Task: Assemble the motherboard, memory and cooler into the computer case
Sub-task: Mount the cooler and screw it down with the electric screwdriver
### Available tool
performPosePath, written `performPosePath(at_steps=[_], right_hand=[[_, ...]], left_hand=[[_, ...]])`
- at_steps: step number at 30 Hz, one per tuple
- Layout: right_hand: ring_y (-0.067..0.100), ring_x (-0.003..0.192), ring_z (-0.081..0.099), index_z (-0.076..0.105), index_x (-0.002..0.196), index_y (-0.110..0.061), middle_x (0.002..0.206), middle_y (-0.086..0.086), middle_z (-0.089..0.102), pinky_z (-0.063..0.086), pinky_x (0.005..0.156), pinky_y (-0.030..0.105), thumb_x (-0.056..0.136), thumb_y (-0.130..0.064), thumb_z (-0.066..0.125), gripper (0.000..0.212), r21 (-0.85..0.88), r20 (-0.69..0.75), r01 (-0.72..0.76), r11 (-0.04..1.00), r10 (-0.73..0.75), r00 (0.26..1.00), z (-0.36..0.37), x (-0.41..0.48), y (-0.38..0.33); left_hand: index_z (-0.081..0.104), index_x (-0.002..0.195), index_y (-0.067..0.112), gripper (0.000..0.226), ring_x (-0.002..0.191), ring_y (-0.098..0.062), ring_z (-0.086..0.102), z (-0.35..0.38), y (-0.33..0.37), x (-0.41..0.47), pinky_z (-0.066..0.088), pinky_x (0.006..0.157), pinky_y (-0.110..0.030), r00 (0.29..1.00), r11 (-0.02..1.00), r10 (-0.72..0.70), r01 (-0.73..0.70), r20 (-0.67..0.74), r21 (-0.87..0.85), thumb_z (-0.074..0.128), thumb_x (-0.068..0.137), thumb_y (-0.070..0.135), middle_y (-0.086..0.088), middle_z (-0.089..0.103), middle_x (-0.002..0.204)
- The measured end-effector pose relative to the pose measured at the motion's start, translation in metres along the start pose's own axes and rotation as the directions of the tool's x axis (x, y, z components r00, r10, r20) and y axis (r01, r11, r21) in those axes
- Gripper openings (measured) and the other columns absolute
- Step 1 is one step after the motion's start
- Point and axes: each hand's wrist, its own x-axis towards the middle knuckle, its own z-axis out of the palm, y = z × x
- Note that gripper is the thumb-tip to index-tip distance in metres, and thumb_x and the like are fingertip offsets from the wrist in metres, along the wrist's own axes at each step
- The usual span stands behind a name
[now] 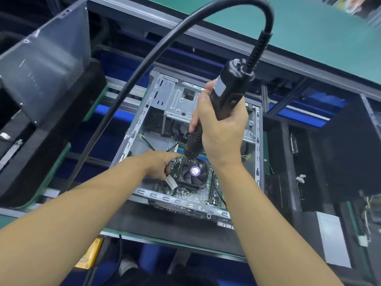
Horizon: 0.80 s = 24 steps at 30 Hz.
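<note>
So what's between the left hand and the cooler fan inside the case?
In the head view, a strip of green motherboard separates the left hand from the cooler fan; the electric screwdriver tip comes down just above that gap.

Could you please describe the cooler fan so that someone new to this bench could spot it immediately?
Find the open metal computer case at the centre of the bench, then the green motherboard on its floor. The cooler fan sits there, just below the electric screwdriver tip; it alone is a square black frame with a round purple hub sticker.
</note>
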Motion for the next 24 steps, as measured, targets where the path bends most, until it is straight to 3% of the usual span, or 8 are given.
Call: performPosePath(at_steps=[5, 7, 10, 13, 15, 17, 21, 24], right_hand=[[0.024, 0.046, 0.051, 0.053, 0.093, -0.021, 0.069, 0.011, 0.051, 0.048, 0.048, 0.035, 0.088, -0.023, 0.064, 0.012, 0.004, -0.015, 0.015, 1.0, -0.015, 1.0, 0.001, 0.0, 0.002], [0.025, 0.045, 0.051, 0.052, 0.092, -0.022, 0.068, 0.016, 0.05, 0.047, 0.047, 0.036, 0.088, -0.023, 0.064, 0.012, -0.004, -0.017, 0.027, 1.0, -0.027, 0.999, 0.004, 0.001, 0.002], [0.027, 0.046, 0.051, 0.053, 0.092, -0.024, 0.07, 0.02, 0.052, 0.048, 0.048, 0.035, 0.089, -0.024, 0.064, 0.012, -0.031, -0.022, 0.03, 0.999, -0.031, 0.999, 0.006, 0.002, 0.003], [0.027, 0.047, 0.051, 0.053, 0.093, -0.024, 0.072, 0.022, 0.052, 0.047, 0.049, 0.033, 0.088, -0.023, 0.064, 0.012, -0.037, -0.032, 0.026, 0.999, -0.027, 0.999, 0.008, 0.001, 0.002], [0.027, 0.047, 0.051, 0.053, 0.094, -0.023, 0.07, 0.019, 0.052, 0.047, 0.048, 0.034, 0.089, -0.022, 0.064, 0.012, -0.036, -0.023, 0.031, 0.999, -0.032, 0.999, 0.009, 0.0, 0.001], [0.031, 0.048, 0.05, 0.052, 0.095, -0.02, 0.069, 0.019, 0.052, 0.048, 0.048, 0.039, 0.09, -0.02, 0.064, 0.013, -0.033, 0.012, 0.047, 0.998, -0.047, 0.999, 0.008, -0.004, 0.001], [0.036, 0.056, 0.052, 0.052, 0.096, -0.017, 0.075, 0.027, 0.052, 0.048, 0.055, 0.053, 0.086, -0.025, 0.066, 0.019, -0.058, 0.084, 0.029, 0.998, -0.024, 0.996, 0.008, -0.022, 0.004], [0.037, 0.059, 0.053, 0.053, 0.096, -0.019, 0.075, 0.026, 0.053, 0.048, 0.058, 0.056, 0.085, -0.027, 0.068, 0.021, -0.054, 0.069, -0.01, 0.998, 0.014, 0.998, 0.012, -0.027, 0.004]], left_hand=[[0.043, 0.134, 0.033, 0.062, 0.079, -0.004, 0.053, -0.001, 0.002, 0.0, 0.035, 0.072, -0.02, 1.0, 1.0, -0.01, 0.01, 0.007, -0.002, 0.069, 0.081, 0.015, 0.018, 0.061, 0.09], [0.034, 0.144, 0.036, 0.075, 0.092, -0.01, 0.052, -0.002, 0.003, 0.0, 0.038, 0.082, -0.022, 1.0, 1.0, -0.01, 0.01, 0.011, -0.002, 0.071, 0.081, 0.018, 0.015, 0.058, 0.106], [0.019, 0.152, 0.038, 0.095, 0.131, -0.021, 0.034, -0.003, 0.002, 0.0, 0.033, 0.109, -0.036, 0.998, 0.997, 0.054, -0.053, -0.012, 0.06, 0.076, 0.077, 0.031, 0.003, 0.03, 0.148], [0.018, 0.152, 0.039, 0.108, 0.14, -0.012, 0.015, -0.005, 0.003, -0.001, 0.024, 0.114, -0.034, 0.98, 0.978, 0.201, -0.2, -0.001, -0.051, 0.085, 0.068, 0.043, 0.017, 0.01, 0.155], [0.021, 0.152, 0.038, 0.111, 0.133, -0.001, 0.019, -0.004, 0.006, -0.001, 0.022, 0.11, -0.026, 0.959, 0.95, 0.283, -0.283, -0.016, -0.135, 0.088, 0.064, 0.043, 0.021, 0.018, 0.152], [0.034, 0.149, 0.029, 0.102, 0.129, -0.005, 0.028, -0.004, 0.009, 0.0, 0.026, 0.108, -0.023, 0.94, 0.93, 0.335, -0.34, -0.06, -0.138, 0.09, 0.064, 0.038, 0.01, 0.033, 0.148], [0.054, 0.133, 0.017, 0.074, 0.121, -0.021, 0.049, -0.006, 0.014, 0.001, 0.041, 0.104, -0.037, 0.925, 0.913, 0.362, -0.377, -0.118, -0.155, 0.089, 0.068, 0.028, -0.001, 0.056, 0.133], [0.057, 0.13, 0.02, 0.071, 0.123, -0.024, 0.048, -0.006, 0.013, 0.002, 0.038, 0.105, -0.047, 0.946, 0.95, 0.306, -0.31, -0.107, -0.022, 0.087, 0.068, 0.039, 0.0, 0.058, 0.131]])
